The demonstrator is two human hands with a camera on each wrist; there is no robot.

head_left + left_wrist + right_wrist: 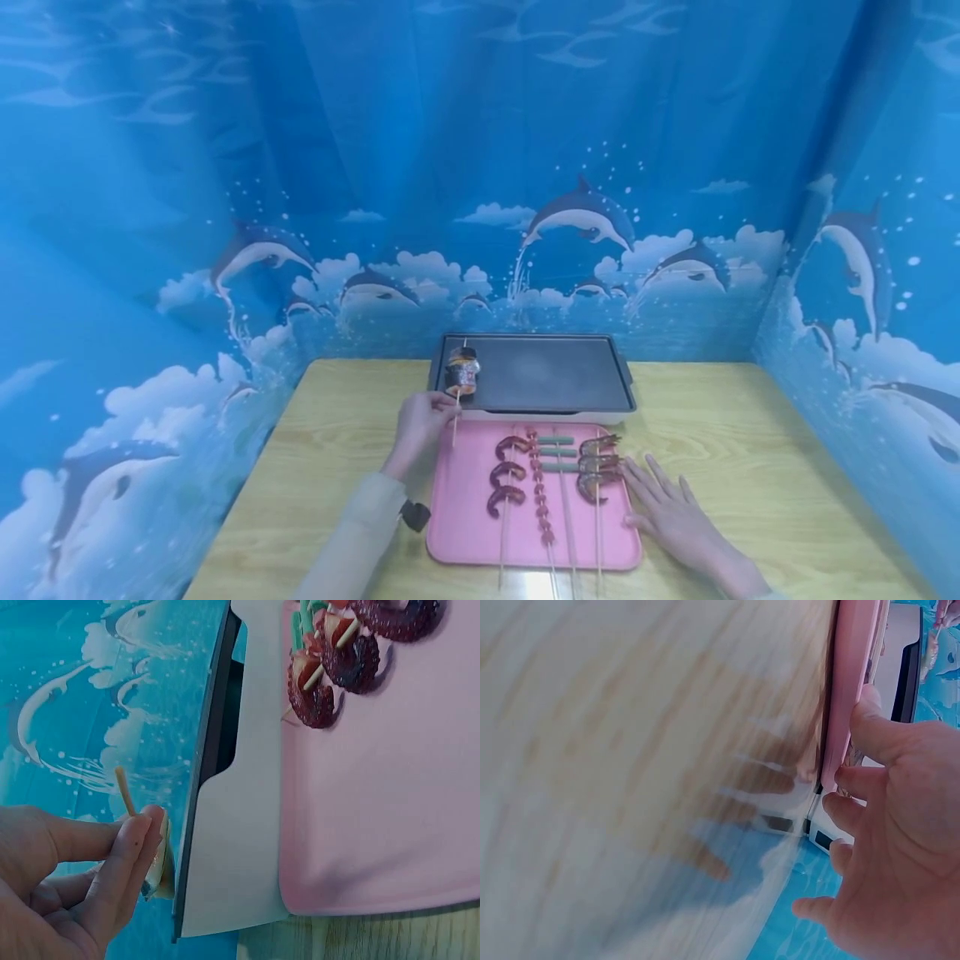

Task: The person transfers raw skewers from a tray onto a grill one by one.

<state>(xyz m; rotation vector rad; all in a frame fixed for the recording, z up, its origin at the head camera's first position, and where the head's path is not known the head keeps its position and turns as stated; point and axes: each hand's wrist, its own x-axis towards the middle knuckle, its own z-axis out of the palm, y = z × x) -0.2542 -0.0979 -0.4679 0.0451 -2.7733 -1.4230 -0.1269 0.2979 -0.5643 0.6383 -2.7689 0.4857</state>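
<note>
My left hand (422, 427) pinches the wooden stick of a food skewer (461, 372). Its chunky dark and orange pieces lie over the left end of the black griddle (547, 371). In the left wrist view, thumb and fingertips meet around the stick (124, 789), and the hand hides much of the food. Fingers spread, my right hand (678, 518) is at the right edge of the pink tray (465, 533). The right wrist view shows its thumb (868, 705) right at the tray's rim. Nearest to that hand on the tray is a shrimp skewer (597, 475).
The tray also holds an octopus-tentacle skewer (507, 475), a skewer of small red pieces (539, 492) and one with green sticks (557, 453). Their stick ends reach past the tray's front edge. A dolphin-print curtain (420, 167) encloses the wooden table (720, 408) behind and at the sides.
</note>
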